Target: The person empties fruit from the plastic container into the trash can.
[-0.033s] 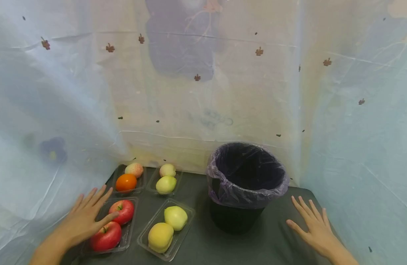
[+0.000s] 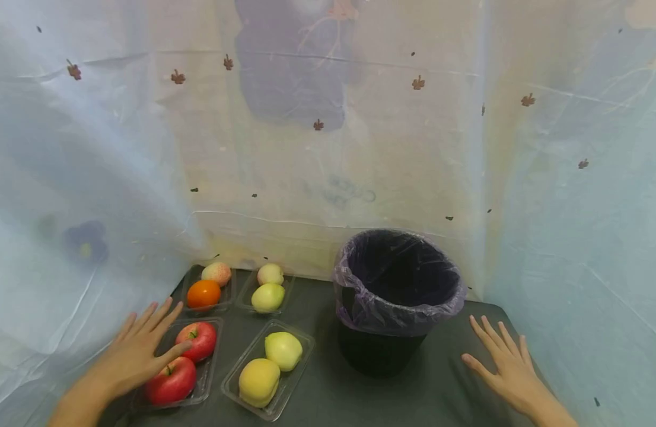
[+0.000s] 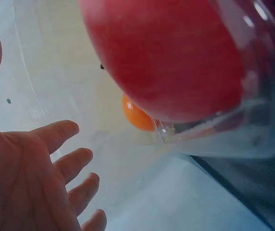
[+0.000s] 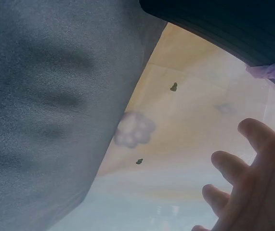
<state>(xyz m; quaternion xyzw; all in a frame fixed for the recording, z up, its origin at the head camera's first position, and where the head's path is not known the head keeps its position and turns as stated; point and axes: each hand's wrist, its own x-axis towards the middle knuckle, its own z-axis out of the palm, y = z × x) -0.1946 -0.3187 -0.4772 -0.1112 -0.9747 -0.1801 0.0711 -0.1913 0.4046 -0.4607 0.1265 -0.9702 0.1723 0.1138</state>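
With its fingers spread, my left hand [image 2: 130, 359] hovers over the left side of a clear plastic tray [image 2: 204, 384] holding two red apples [image 2: 173, 382]. In the left wrist view a red apple [image 3: 171, 57] looms large beside the left hand [image 3: 26, 178], apart from its fingers. My right hand [image 2: 505, 370], fingers also spread, is above the table's right side and holds nothing. To its left stands a black bin [image 2: 378, 350] lined with a purple plastic bag [image 2: 397, 320]. The right wrist view shows the right hand [image 4: 257, 187] off the table surface.
A front clear tray [image 2: 298, 370] holds two yellow-green fruits [image 2: 260, 382]. Behind are two more trays, one with an orange fruit [image 2: 203, 294] and a pinkish fruit [image 2: 216, 274], the other with two pale green fruits [image 2: 268, 297]. Patterned sheeting [image 2: 328, 178] surrounds the dark table [image 2: 456, 397].
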